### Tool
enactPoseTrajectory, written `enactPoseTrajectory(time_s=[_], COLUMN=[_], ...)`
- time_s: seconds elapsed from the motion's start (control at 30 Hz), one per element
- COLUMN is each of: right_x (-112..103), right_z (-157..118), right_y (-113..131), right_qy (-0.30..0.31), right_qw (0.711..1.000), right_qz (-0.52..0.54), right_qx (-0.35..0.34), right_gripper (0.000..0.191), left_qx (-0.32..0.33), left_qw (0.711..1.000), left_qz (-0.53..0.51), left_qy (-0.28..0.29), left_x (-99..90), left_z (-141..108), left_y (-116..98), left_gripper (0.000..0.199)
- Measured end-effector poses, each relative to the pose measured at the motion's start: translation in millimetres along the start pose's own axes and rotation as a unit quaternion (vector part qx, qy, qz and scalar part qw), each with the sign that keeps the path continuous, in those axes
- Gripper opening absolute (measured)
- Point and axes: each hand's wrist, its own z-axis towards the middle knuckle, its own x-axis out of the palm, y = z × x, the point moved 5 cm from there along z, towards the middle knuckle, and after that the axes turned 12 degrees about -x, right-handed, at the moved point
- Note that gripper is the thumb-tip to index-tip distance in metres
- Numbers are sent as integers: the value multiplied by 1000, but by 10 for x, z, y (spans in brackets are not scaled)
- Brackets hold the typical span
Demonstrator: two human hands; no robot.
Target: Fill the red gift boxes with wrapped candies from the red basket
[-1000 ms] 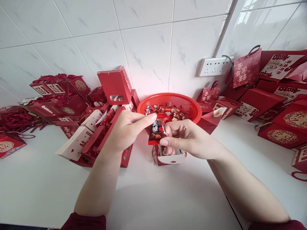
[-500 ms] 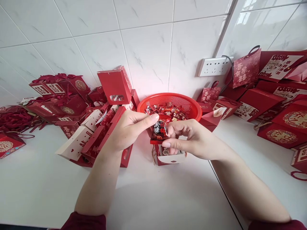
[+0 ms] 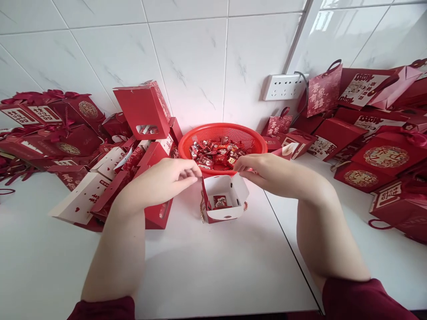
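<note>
Wht tbl [image 3: 213,266] | L hand [image 3: 165,181] + R hand [image 3: 278,174] | nr open box [image 3: 227,214]

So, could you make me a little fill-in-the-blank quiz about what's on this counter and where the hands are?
1. A pile of wrapped sweets lies in a ____ basket.
2. The small open box with a wrapped packet inside stands in ____ of that basket, as the person sees it.
3. Nearest to the socket strip is the person's ____ hand.

Missing words: red; front; right.
</note>
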Motion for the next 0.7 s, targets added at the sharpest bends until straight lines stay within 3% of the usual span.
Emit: enactPoseTrajectory(time_s=[0.1, 0.27, 0.53, 0.7], right_x=[0, 61, 140, 299], right_z=[-29, -29, 76, 153], right_y=[-61, -134, 57, 37], right_qy=[29, 59, 85, 149], right_qw=[999, 995, 989, 977], right_qz=[-8, 16, 118, 140], right_qx=[27, 82, -26, -54], right_gripper=[22, 23, 9, 16], left_qx=[10, 4, 12, 2], left_qw=[998, 999, 991, 983], left_qz=[6, -11, -51, 20], left_qy=[57, 50, 127, 184], left_x=[131, 248, 351, 454], left_z=[24, 77, 102, 114], left_y=[-53, -119, -134, -134], left_gripper=[21, 28, 29, 23])
